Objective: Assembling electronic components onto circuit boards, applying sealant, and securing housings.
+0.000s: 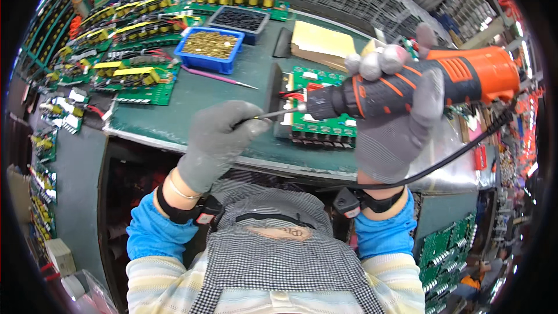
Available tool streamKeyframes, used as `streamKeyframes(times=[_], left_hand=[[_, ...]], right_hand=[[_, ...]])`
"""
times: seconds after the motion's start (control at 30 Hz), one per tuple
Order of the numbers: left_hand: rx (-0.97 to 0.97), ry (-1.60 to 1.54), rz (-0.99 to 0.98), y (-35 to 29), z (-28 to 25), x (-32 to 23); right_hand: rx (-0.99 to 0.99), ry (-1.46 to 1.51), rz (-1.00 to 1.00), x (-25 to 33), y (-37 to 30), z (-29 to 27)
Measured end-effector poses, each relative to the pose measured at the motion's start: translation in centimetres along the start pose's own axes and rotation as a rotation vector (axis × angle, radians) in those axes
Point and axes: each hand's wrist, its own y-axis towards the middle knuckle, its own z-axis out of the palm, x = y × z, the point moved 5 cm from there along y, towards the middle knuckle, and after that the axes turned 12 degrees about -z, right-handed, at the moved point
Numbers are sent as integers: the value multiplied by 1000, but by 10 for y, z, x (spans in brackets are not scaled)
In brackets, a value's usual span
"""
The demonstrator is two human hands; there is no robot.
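With our left hand (224,134), thumb and fingers pinched narrow, we hold the metal bit (285,113) near its tip. Our right hand (386,142) wraps the black-and-orange power screwdriver (456,72), held level above the green circuit board (317,127), which sits on the table (157,119) near its front edge. The black cable (468,146) drops from the tool and crosses our right wrist. Left of our left hand we have bare tabletop; beyond it lie a pink-handled tool (215,77), the blue tray (206,64) of brass-coloured pieces and wired boards (139,78).
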Motion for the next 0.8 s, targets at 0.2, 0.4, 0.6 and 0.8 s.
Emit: streamKeyframes(times=[0.2, 0.4, 0.6, 0.8], left_hand=[[-184, 112, 227, -1, 2, -5], [-198, 220, 327, -2, 10, -3], [-92, 250, 338, 26, -7, -1], [351, 174, 301, 66, 20, 12]], right_hand=[[-48, 54, 2, -3, 1, -5], [-72, 88, -42, 1, 2, -11], [-65, -148, -164, 19, 13, -18], [44, -277, -88, 19, 10, -12]])
